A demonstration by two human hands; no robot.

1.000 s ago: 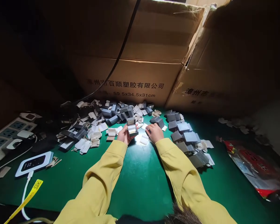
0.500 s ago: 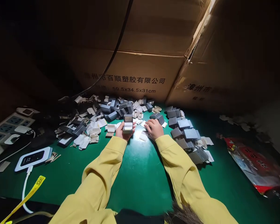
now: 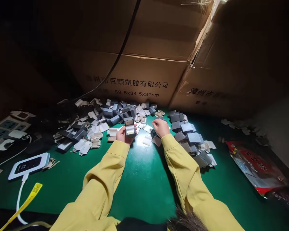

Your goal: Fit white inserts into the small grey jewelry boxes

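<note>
My left hand (image 3: 121, 136) is wrapped round a small grey-blue jewellery box (image 3: 129, 127). The box's lid stands open towards me, showing a pale lining with a yellowish spot near the front edge. To its right, my right hand (image 3: 162, 127) is raised a little over the table, thumb and fingers curled together in a pinch; whatever may be between the fingertips is too small to make out. White paper pieces (image 3: 147, 140) lie on the table between and below the hands.
A heap of grey boxes (image 3: 114, 120) and white paper scraps (image 3: 83, 146) spreads at the back left. More grey boxes (image 3: 195, 138) are piled on the right, near a red plastic bag (image 3: 256, 163). Large cartons (image 3: 135, 70) stand behind. A white device (image 3: 30, 166) and power strip (image 3: 8, 128) sit left.
My right hand has lifted slightly from the papers and its fingers have drawn into a tighter pinch. The jewellery box in my left hand has tilted a little. The whole view has shifted slightly.
</note>
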